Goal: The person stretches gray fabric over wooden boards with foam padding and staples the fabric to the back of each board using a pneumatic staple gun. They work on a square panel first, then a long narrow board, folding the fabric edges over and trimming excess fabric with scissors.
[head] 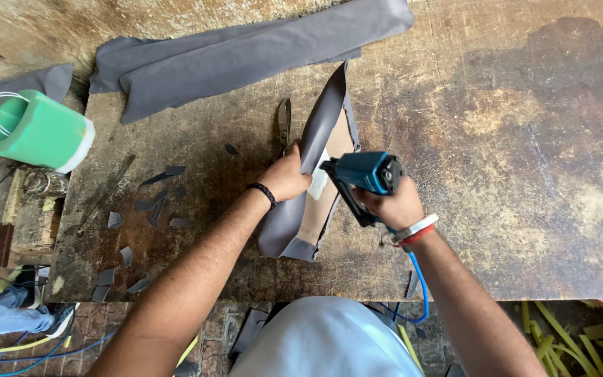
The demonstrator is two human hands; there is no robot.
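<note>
My left hand presses a strip of grey leather-like fabric folded over a brown wooden panel on the worn workbench. My right hand grips a teal pneumatic staple gun, its nose pointing at the panel's edge just beside my left fingers. A blue air hose runs down from the gun past the bench edge. A white label patch shows between the fabric and the gun.
Scissors lie just behind my left hand. Larger grey fabric pieces lie at the back. Several fabric scraps litter the left part. A green plastic container sits off the bench's left side. Yellow strips lie on the floor.
</note>
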